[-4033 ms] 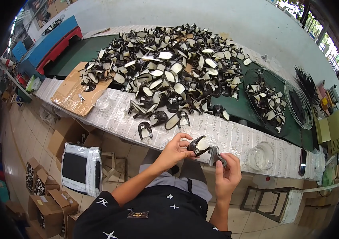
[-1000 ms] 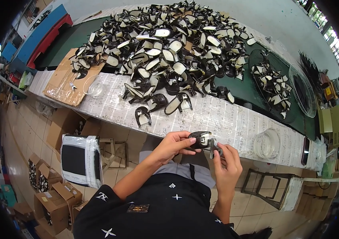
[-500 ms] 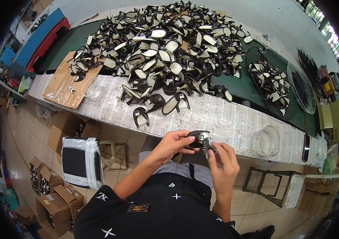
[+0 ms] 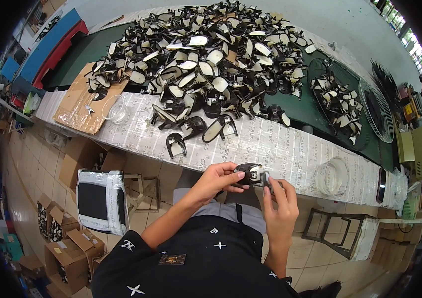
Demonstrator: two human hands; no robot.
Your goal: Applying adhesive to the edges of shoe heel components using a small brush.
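My left hand (image 4: pixel 220 179) holds a glossy black shoe upper (image 4: pixel 244 172) by its left side, thumb on top. A whitish patch and a small bright metallic-looking part show on it. At its right end, my right hand (image 4: pixel 280 202) pinches a small grey piece (image 4: pixel 265 179) between thumb and fingers. Whether this is a loose cloth or part of the shoe upper I cannot tell. Both hands are above my lap, just off the table's near edge. Beyond them lies a big heap of similar black shoe uppers (image 4: pixel 216 84) with pale oval insoles.
The table (image 4: pixel 280 149) has printed paper along its front. On it are a clear round container (image 4: pixel 332 177), a phone (image 4: pixel 381 185), a black wire basket (image 4: pixel 337 102) of shoe pieces and a cardboard sheet (image 4: pixel 79 111). A padded stool (image 4: pixel 100 201) and cartons (image 4: pixel 69 253) stand on the left.
My left hand has stayed nearly in place while the shoe upper turned slightly, baring more of its whitish patch. The grey piece in my right hand has shifted slightly right.
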